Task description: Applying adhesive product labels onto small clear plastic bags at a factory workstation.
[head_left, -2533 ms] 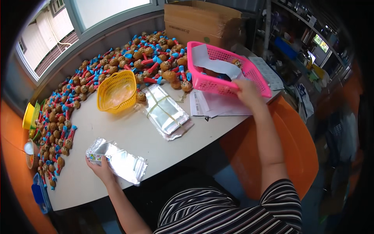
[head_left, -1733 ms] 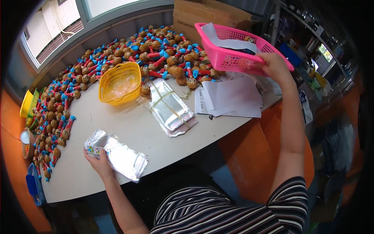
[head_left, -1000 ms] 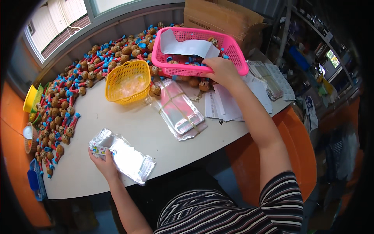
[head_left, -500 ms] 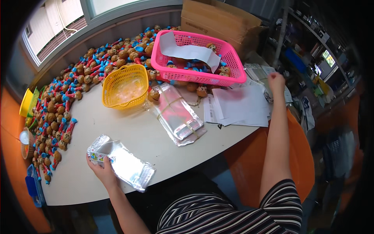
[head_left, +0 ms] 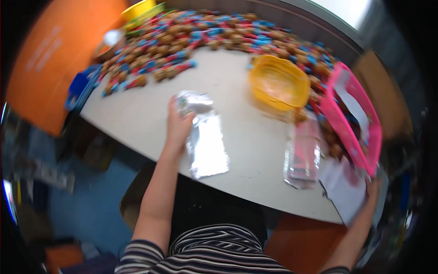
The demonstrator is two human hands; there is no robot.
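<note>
My left hand is closed on the near-left side of a shiny clear plastic bag, its thumb over the top of the stack. A small printed patch shows faintly by the fingertips. At the far right, my right hand lies beside the corner of a pink plastic basket, over white paper sheets. Motion blurs its fingers, so I cannot tell what they do. Between the hands lies another bundle of clear bags, and behind that stands a yellow basket.
Heaped along the table's back edge are many small brown-headed figures with red and blue parts. A blue tray, a cup and yellow bowls stand at the left. A cardboard box is behind the pink basket.
The view has swung left, so the table things appear further right. My right hand now sits lower, by the pink basket's corner. My left hand stays on the bags.
</note>
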